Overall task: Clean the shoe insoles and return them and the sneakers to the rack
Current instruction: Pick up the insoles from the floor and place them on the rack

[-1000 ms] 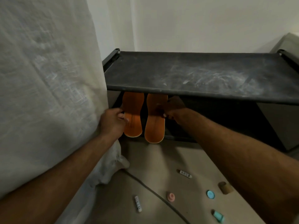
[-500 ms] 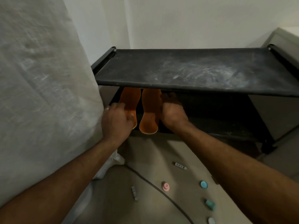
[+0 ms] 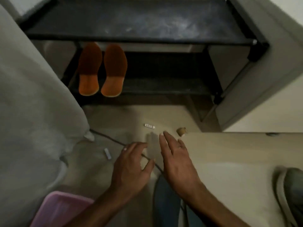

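Two orange insoles, the left insole (image 3: 89, 69) and the right insole (image 3: 114, 71), lie side by side on the lower shelf of the black shoe rack (image 3: 139, 38), heels hanging over its front edge. Nothing touches them. My left hand (image 3: 131, 167) and my right hand (image 3: 175, 159) hover over the floor well in front of the rack, fingers spread and relaxed, holding nothing. A grey sneaker (image 3: 290, 194) shows at the right edge, partly cut off.
A white fabric-covered bulk (image 3: 32, 112) fills the left. A pink tub (image 3: 60, 208) sits at the bottom left. A dark cable (image 3: 106, 136), small white tubes (image 3: 149, 126) and a brown cap (image 3: 181, 131) litter the floor. A pale cabinet (image 3: 262, 79) stands right of the rack.
Both hands have let go of the insoles and drawn back from the rack toward me. The insoles stay on the lower shelf. The view has tilted down.
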